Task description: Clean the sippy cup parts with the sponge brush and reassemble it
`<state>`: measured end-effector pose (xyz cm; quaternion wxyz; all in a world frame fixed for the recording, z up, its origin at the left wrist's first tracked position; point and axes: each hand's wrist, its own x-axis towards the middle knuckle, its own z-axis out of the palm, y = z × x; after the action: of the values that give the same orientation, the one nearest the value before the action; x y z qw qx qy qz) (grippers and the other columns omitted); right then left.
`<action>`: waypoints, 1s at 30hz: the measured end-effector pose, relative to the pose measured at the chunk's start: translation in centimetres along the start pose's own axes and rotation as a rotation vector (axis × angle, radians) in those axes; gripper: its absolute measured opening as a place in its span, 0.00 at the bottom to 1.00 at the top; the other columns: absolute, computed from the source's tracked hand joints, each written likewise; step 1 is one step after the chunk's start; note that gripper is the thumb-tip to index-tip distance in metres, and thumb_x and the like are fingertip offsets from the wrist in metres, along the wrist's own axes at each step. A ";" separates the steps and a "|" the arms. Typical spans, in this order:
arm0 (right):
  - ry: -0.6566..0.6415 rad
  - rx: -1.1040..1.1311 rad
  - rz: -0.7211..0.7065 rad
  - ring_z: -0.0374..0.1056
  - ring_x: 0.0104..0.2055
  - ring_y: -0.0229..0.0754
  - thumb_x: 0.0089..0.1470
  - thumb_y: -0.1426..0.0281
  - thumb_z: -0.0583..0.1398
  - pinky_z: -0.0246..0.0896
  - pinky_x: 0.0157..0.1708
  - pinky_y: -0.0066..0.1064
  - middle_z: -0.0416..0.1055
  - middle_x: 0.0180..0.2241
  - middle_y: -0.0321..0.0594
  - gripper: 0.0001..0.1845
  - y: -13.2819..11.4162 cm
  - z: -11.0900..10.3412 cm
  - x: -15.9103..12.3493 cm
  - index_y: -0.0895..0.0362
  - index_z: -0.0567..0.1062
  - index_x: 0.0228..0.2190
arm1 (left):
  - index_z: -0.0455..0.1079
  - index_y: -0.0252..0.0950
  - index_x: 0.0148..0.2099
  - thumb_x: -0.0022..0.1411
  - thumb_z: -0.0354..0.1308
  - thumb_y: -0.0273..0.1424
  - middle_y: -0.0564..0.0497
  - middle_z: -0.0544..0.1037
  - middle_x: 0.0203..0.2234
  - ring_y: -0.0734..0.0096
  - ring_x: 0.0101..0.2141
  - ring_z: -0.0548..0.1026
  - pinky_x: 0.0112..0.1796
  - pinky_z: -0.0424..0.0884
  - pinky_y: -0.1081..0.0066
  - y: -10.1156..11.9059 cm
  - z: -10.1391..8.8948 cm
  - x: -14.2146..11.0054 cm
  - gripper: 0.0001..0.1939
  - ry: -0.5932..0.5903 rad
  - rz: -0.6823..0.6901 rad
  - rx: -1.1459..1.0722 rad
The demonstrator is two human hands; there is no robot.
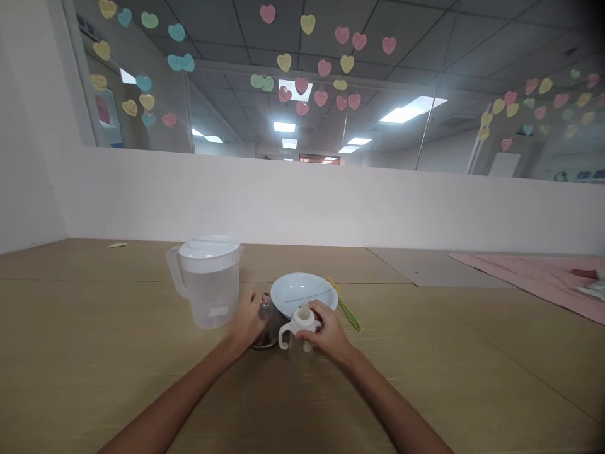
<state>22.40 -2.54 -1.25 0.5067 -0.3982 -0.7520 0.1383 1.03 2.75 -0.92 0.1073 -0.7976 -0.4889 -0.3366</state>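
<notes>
My right hand [331, 333] is closed around the white collar of a baby bottle [302, 320]. The bottle has a teat on top, curved white handles and a clear body, and it is upright. My left hand [246, 320], slightly blurred, is wrapped round a clear glass vessel [270, 328] just left of the bottle; its exact shape is partly hidden by the fingers. Behind both stands a white bowl [299, 285]. A brush with a green handle [350, 314] lies to the bowl's right, its yellowish end partly behind the rim.
A translucent lidded pitcher [211, 287] with a handle stands left of my left hand. Farther right lie a grey sheet [401, 265] and a pink cloth [524, 272]. A small pale flat piece [118, 244] lies far left. A white wall [302, 202] bounds the table's back.
</notes>
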 end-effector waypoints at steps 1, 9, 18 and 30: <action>0.003 0.003 0.005 0.59 0.29 0.37 0.36 0.57 0.65 0.55 0.27 0.26 0.65 0.28 0.36 0.23 0.0 0.0 0.0 0.57 0.71 0.33 | 0.63 0.37 0.36 0.49 0.52 0.23 0.49 0.65 0.32 0.65 0.34 0.67 0.36 0.66 0.66 0.1 -0.3 0.2 0.09 0.051 -0.002 -0.034; 0.049 0.007 0.080 0.56 0.26 0.35 0.31 0.58 0.68 0.53 0.25 0.25 0.61 0.24 0.31 0.35 0.7 0.9 -0.3 0.57 0.67 0.43 | 0.61 0.37 0.39 0.53 0.55 0.29 0.49 0.64 0.35 0.67 0.38 0.67 0.39 0.67 0.67 5.4 -4.2 -0.1 0.10 0.447 0.063 -0.423; 0.027 -0.045 0.107 0.56 0.26 0.35 0.35 0.59 0.66 0.50 0.25 0.24 0.58 0.25 0.30 0.37 -0.1 1.0 -0.2 0.57 0.62 0.47 | 0.65 0.39 0.41 0.57 0.53 0.30 0.47 0.64 0.40 0.67 0.42 0.68 0.43 0.67 0.65 6.9 -3.3 -1.5 0.08 0.466 0.051 -0.651; 0.083 -0.072 0.126 0.58 0.27 0.36 0.37 0.61 0.65 0.53 0.26 0.25 0.63 0.28 0.32 0.37 0.2 1.1 -0.3 0.55 0.60 0.48 | 0.54 0.38 0.57 0.60 0.50 0.38 0.42 0.67 0.50 0.63 0.49 0.67 0.46 0.68 0.65 7.4 -2.6 -1.5 0.24 0.126 -0.154 -1.058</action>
<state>21.60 -2.41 -2.11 0.5130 -0.4680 -0.7084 0.1264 5.74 -3.27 1.29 -0.3052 -0.6828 -0.3024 -0.5909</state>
